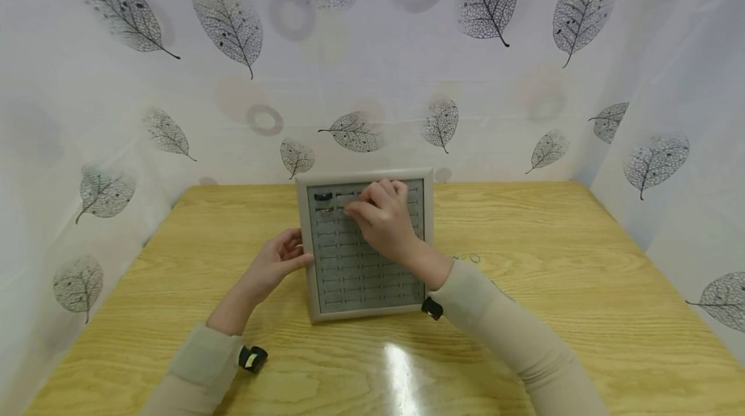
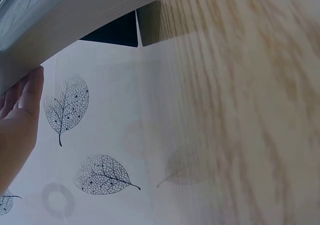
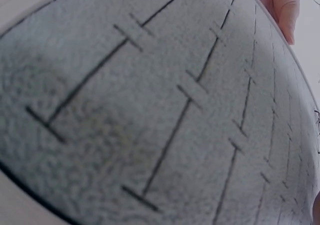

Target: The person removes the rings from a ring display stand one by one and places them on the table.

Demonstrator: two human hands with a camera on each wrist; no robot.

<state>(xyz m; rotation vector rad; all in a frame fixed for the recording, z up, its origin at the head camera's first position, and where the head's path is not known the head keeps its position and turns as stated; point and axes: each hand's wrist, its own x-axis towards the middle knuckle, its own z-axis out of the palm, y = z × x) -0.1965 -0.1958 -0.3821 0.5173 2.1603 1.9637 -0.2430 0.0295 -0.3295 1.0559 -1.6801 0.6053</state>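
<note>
A ring display board (image 1: pixel 372 314) with a pale frame and a grey slitted pad stands tilted on the table. My left hand (image 1: pixel 279 261) grips its left edge, thumb at the front; in the left wrist view the fingers (image 2: pixel 31 92) lie against the frame's side. My right hand (image 1: pixel 384 215) is at the upper pad, thumb and fingertips pinching a small ring, mostly hidden, by the second-row slit. A dark ring (image 1: pixel 323 197) sits in the top left slot, a coppery ring (image 1: pixel 324 209) just under it. Rows of slits fill the pad (image 3: pixel 165 100) in the right wrist view.
Small thin rings (image 1: pixel 475 259) lie on the wooden table (image 1: pixel 524 228) right of the board, partly behind the right forearm. A dark support (image 2: pixel 115 30) shows behind the frame. A leaf-patterned curtain (image 1: pixel 372 79) encloses the table's back and sides.
</note>
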